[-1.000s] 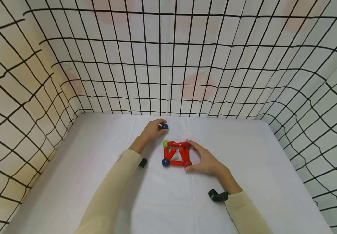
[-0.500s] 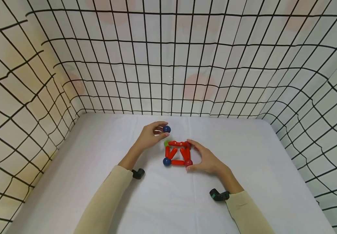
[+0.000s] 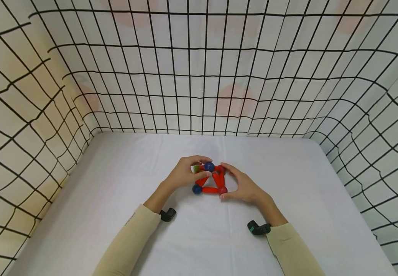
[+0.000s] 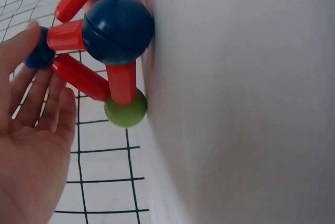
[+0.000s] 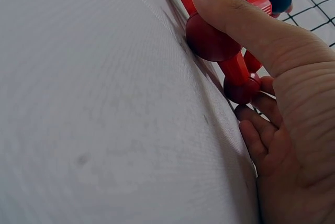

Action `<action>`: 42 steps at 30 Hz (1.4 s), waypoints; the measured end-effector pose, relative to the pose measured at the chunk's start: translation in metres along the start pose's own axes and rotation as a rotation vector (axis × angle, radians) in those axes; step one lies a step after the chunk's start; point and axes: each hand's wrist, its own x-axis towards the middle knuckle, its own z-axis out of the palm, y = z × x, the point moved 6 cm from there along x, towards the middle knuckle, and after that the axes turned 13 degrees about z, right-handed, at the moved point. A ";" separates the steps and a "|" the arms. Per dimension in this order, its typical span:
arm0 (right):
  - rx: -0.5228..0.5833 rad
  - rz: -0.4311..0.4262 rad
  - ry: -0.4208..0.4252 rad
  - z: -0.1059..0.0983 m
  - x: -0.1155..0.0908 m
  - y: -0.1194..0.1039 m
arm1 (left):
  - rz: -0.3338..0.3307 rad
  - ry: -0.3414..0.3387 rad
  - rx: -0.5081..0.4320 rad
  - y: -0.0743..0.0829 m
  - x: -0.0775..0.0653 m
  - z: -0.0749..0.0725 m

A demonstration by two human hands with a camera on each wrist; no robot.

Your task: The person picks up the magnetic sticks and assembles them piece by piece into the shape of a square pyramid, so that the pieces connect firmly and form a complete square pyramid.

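A frame of red magnetic rods and balls lies on the white table. Its near corners are a blue ball and a dark red ball; at the back are a green ball and a second red ball. Between thumb and fingertips, my left hand pinches another blue ball above the frame. Raised rods lean up toward that ball, and one appears to touch it in the left wrist view. My right hand grips the right side, thumb on the near red ball, fingers at the back one.
Black wire mesh walls the table at the back and both sides, with pale cloth behind it. Each wrist wears a small black camera, such as the one on the right wrist.
My left hand has brought its blue ball from behind the frame toward me and rightward, to over the frame's middle. My right hand keeps its hold on the right side.
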 end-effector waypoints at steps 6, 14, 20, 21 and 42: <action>-0.006 0.005 0.000 0.001 0.000 -0.003 | -0.009 -0.019 0.021 0.002 -0.003 0.002; 0.000 -0.006 -0.002 0.000 -0.001 -0.008 | 0.033 -0.030 0.042 0.002 -0.005 0.004; 0.007 -0.008 0.003 0.000 0.002 -0.008 | 0.046 -0.041 0.083 0.003 -0.007 0.005; 0.010 -0.009 0.002 0.001 0.002 -0.007 | 0.043 -0.045 0.084 0.003 -0.008 0.005; 0.014 0.006 0.021 0.005 0.000 -0.006 | -0.045 -0.109 0.086 -0.016 -0.028 0.001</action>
